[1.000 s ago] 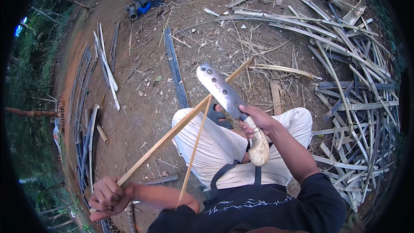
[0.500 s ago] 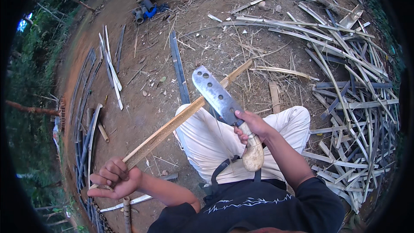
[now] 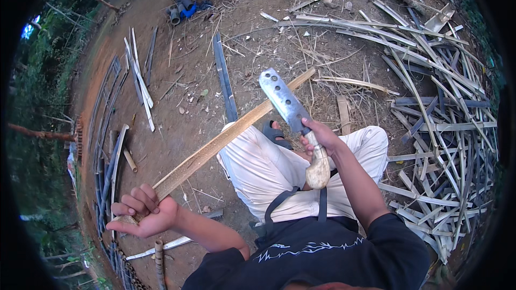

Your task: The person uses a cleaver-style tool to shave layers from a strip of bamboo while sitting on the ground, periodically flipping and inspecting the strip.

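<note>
My left hand (image 3: 141,212) is closed round the near end of a long split bamboo strip (image 3: 207,150), its thumb stretched out. The strip slants up and away to the right, crossing above my left knee. In my right hand (image 3: 320,138) is a machete (image 3: 285,99) with a broad steel blade, several round holes in it and a pale, bulbous handle (image 3: 318,172). The blade points up and to the left and overlaps the strip near its far end; whether the two touch, I cannot tell.
A large heap of split bamboo strips (image 3: 430,123) lies to the right. Dark bamboo lengths (image 3: 102,182) lie along the left, and a dark strip (image 3: 223,75) lies ahead. Farther off are cut bamboo tubes (image 3: 183,8) beside a blue cloth (image 3: 203,5). A sandalled foot (image 3: 277,133) shows between my knees.
The machete has moved up and to the right along the strip, toward its far end. My left hand keeps its hold, nearly in place. The sandalled foot has come into view.
</note>
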